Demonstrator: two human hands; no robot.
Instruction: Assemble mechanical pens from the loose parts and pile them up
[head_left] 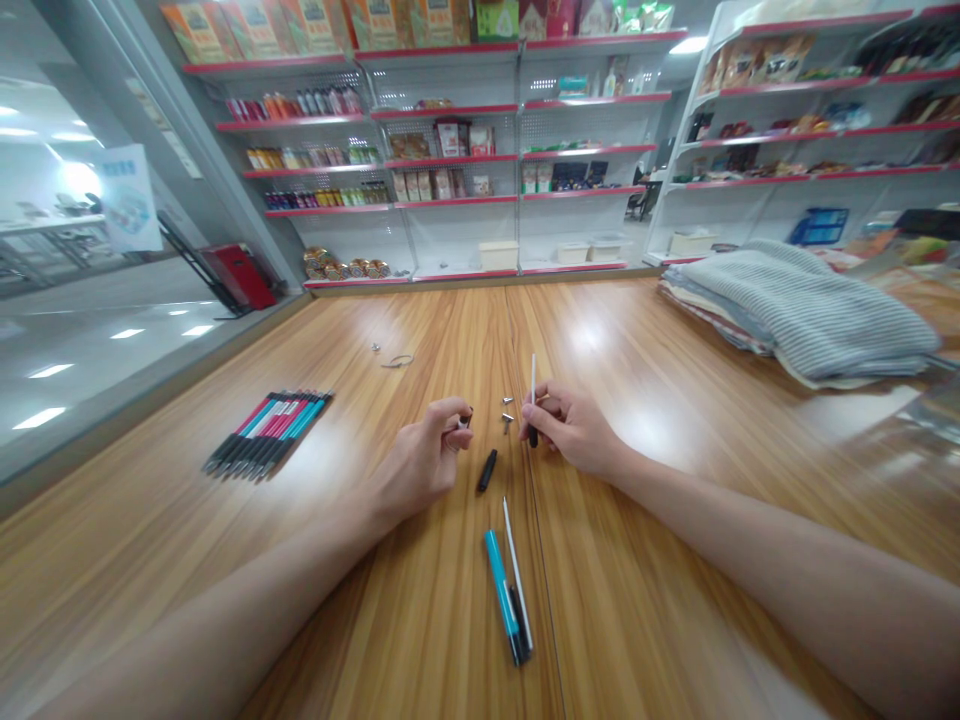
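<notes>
Head view. Landmark: black pen piece (pixel 487 470), lying loose on the counter (pixel 645 350) between the two hands.

- Left hand (pixel 424 455): just left of the black pen piece. Fingers (pixel 448 412) pinched on a small dark part (pixel 466 420); the part is too small to identify.
- Right hand (pixel 574 430): just right of the piece. Fingers clenched around a white refill (pixel 533 380), held upright with its dark tip down, at the counter.
- Metal bits (pixel 508 412): just beyond the piece, between the two hands.
- Teal barrel (pixel 497 585) and second white tube (pixel 516 560): side by side, nearer the camera than the piece.
- Row of pens (pixel 270 432): well to its left, pink and teal, laid parallel.
- Wire spring (pixel 397 360): beyond and left of it.
- Folded cloths (pixel 810 310): far right of it, stacked.
- Shelves (pixel 450 160): stocked, behind the counter.
</notes>
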